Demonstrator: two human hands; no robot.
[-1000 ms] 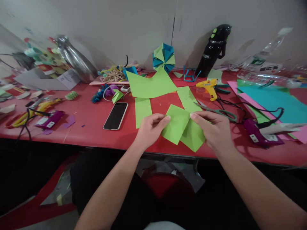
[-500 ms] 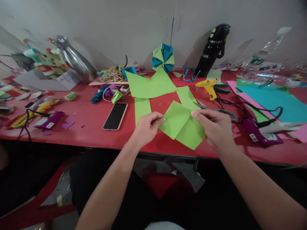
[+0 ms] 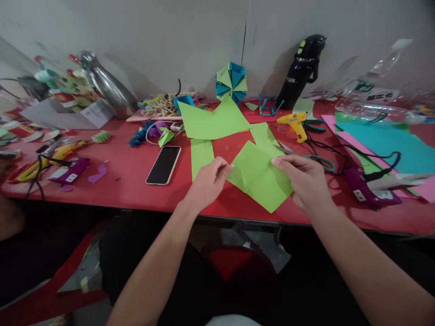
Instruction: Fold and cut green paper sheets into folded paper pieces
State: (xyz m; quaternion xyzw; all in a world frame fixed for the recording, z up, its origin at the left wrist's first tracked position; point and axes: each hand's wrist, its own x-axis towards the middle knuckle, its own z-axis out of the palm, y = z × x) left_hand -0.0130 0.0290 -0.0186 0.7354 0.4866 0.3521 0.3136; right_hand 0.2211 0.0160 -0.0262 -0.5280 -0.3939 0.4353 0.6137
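Observation:
Between my hands, just above the table's front edge, is light green paper. An edge or crease runs across its left part; I cannot tell if it is one folded sheet or two overlapping pieces. My left hand pinches the left corner between thumb and finger. On the right side, my right hand grips the paper with its thumb on top and fingers beneath. A larger green sheet with a notched top edge lies behind, near green strips. Partly hidden behind my right hand are scissors.
A phone lies left of my left hand. A yellow glue gun, black bottle and blue-green paper ball stand farther back. Purple power strips and cables sit at right, beside coloured sheets. Someone's arm shows at left.
The paper has shifted between my fingers: the diagonal edge across its middle no longer shows, and a shorter edge appears farther left. My hands have barely moved.

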